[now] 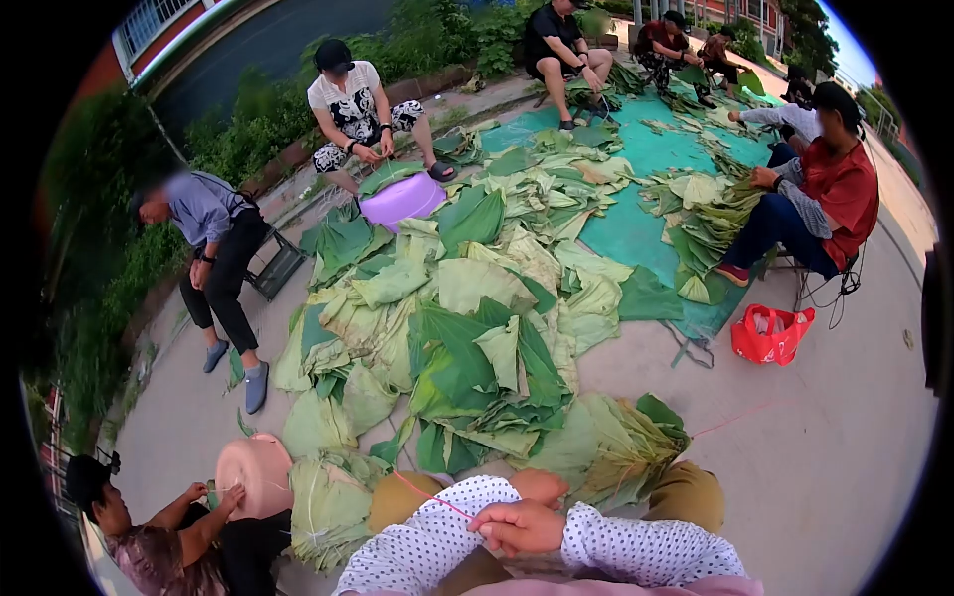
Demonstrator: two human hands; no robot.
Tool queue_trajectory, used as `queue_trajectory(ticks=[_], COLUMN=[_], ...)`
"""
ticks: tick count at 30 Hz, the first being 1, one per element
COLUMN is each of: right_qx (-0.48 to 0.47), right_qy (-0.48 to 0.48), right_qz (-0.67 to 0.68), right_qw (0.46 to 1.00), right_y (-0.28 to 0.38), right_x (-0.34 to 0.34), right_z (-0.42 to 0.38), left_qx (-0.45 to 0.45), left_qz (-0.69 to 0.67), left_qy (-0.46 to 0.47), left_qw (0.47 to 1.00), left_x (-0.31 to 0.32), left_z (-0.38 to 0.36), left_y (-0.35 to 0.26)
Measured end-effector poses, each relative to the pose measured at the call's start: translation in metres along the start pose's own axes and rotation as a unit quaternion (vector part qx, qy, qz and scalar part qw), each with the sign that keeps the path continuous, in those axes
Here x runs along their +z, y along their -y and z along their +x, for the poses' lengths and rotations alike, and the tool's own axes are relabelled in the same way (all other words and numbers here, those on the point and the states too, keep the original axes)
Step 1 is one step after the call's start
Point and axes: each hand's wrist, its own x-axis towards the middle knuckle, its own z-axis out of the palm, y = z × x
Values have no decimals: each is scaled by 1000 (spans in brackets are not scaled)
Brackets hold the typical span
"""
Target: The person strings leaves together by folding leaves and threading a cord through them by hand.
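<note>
My forearms, in white dotted sleeves, cross in front of me. My right hand (517,526) is closed, with a thin pink string (434,494) running from its fingers up and left across the other sleeve. Beyond it lies my left hand (540,485), partly covered, its fingers hidden. Just past my hands, between my knees, rests a folded bundle of large green leaves (606,452). Another stretch of pink string (730,419) trails right from that bundle. Against my left knee stands a leaf bundle tied with pale string (333,502).
A broad pile of leaves (467,328) spreads ahead over concrete and a green sheet (626,233). Several people sit around it. A purple basin (402,202) is at the far left, a pink bucket (255,477) at the near left, a red bag (771,335) at the right.
</note>
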Motion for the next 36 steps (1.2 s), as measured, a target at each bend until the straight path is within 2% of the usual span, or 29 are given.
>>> queue_trajectory(ticks=[4,5,6,7,8,9,10,11,12,13,14,15,17,21,24,27,30,33,36], right_qx=[-19,-37,-34,-40,-47,-47,-62,-78,-78,-86,-87,-87,-80,-83,-70,-60,-89,-143,-119], right_qy=[-32,-44,-40,-79,-117,-110,-153,-195,-184,-211,-237,-236,-239,-235,-244,-249,-229,-191,-188], right_qz=[-16,27,27,52,77,77,108,139,140,160,180,184,181,167,150,113,113,132,112], right_qw=[999,998,998,995,989,990,980,968,970,961,951,950,951,954,956,960,963,962,968], right_y=[8,7,10,16,20,22,24,25,25,22,18,18,17,16,13,11,-3,-25,-24], right_x=[-3,-5,-7,-10,-11,-13,-16,-19,-22,-25,-25,-26,-23,-20,-19,-25,-28,-33,-31], right_z=[-2,-3,-4,-6,-8,-10,-12,-11,-9,-7,-6,-6,-6,-7,-7,-4,0,9,-1], left_qx=[-33,-44,-82,-138,-228,-251,-293,-322,-289,-277,-261,-230,-148,-100,-49,-19,75,147,179], left_qz=[-24,-32,-13,-42,-145,-222,-430,-564,-611,-600,-590,-572,-515,-467,-472,-511,-465,-387,-319], left_qy=[20,23,-37,-111,-144,-253,-367,-454,-529,-595,-636,-661,-670,-569,-476,-301,-166,-92,-81], left_qw=[999,998,996,983,952,908,771,609,512,457,424,428,514,670,741,805,867,906,927], left_x=[11,13,-8,-1,-16,-36,-48,-83,-94,-118,-142,-167,-207,-253,-254,-251,-236,-223,-215], left_z=[1,0,-9,-15,-18,-30,-40,-56,-74,-88,-99,-106,-105,-70,-34,-9,-2,-4,-9], left_y=[31,34,23,38,43,43,47,32,47,40,30,10,-34,-135,-204,-284,-330,-344,-338])
